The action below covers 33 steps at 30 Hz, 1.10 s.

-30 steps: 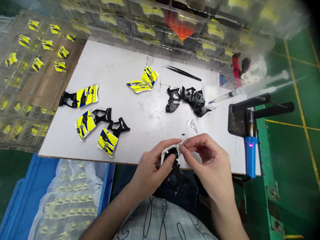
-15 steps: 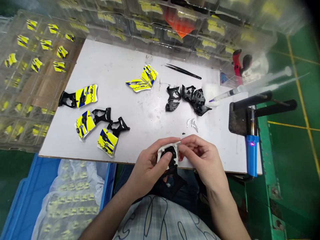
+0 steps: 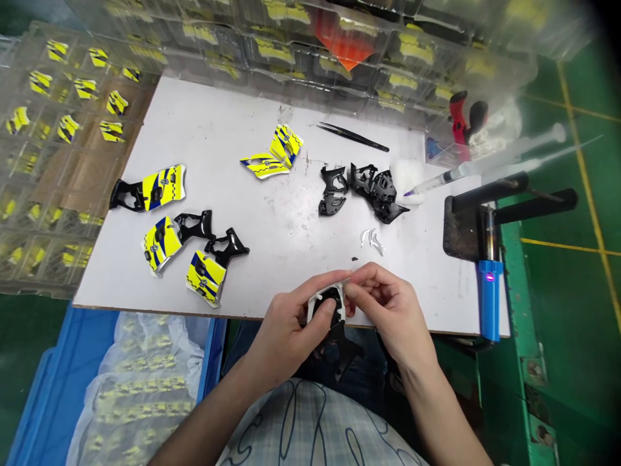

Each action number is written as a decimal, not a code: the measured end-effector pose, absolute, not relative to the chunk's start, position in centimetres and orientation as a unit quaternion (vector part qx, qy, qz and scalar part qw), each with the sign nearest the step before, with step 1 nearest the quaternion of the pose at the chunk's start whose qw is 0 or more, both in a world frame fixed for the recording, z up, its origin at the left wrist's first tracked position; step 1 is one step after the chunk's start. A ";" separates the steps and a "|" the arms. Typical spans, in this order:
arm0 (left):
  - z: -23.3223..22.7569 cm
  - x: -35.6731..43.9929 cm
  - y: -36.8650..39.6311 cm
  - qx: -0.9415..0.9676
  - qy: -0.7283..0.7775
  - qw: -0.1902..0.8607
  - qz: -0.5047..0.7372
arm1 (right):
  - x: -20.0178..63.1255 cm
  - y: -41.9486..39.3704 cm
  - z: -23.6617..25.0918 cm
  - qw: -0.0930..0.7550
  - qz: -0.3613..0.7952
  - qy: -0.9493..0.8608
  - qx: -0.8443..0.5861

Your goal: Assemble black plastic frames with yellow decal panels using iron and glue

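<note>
My left hand (image 3: 294, 333) is closed round a plastic panel (image 3: 312, 309) at the table's front edge, thumb pressed on its inner side. The panel has a white shell with a black insert, and a black arm (image 3: 347, 349) extends below it. At the panel's upper right corner, my right hand (image 3: 388, 307) pinches the rim between thumb and fingers; any small piece between those fingertips is hidden. Just beyond the hands lie thin clear strips (image 3: 372, 241) and a small dark bit (image 3: 354, 259). Several black plastic parts (image 3: 381, 188) sit behind them.
Yellow-and-blue panels with black arms (image 3: 206, 275) lie at left, two yellow panels (image 3: 266, 165) near the middle. Tweezers (image 3: 354, 136), a syringe (image 3: 439, 179) and a blue-handled soldering iron (image 3: 490, 298) in a stand are farther right. Clear trays (image 3: 291, 77) line the back.
The panel has tilted a little in my left hand, its inner side now showing at a different angle. Both hands stay at nearly the same spot; the view has shifted slightly.
</note>
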<state>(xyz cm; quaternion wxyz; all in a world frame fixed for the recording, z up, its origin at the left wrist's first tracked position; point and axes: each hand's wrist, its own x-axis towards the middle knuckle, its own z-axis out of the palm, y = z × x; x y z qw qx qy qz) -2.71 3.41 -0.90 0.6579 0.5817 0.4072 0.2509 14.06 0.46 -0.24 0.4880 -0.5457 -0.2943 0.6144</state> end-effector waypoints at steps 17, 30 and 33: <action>-0.9 -2.6 3.2 0.463 0.405 0.746 0.256 | 14.2 -0.1 -0.7 0.504 0.629 -0.283 -0.520; -1.1 -3.1 3.3 0.454 0.382 0.768 0.241 | 14.4 0.0 -0.6 0.496 0.684 -0.234 -0.482; -1.2 -3.2 3.4 0.447 0.374 0.777 0.239 | 14.3 0.2 -0.5 0.493 0.689 -0.226 -0.481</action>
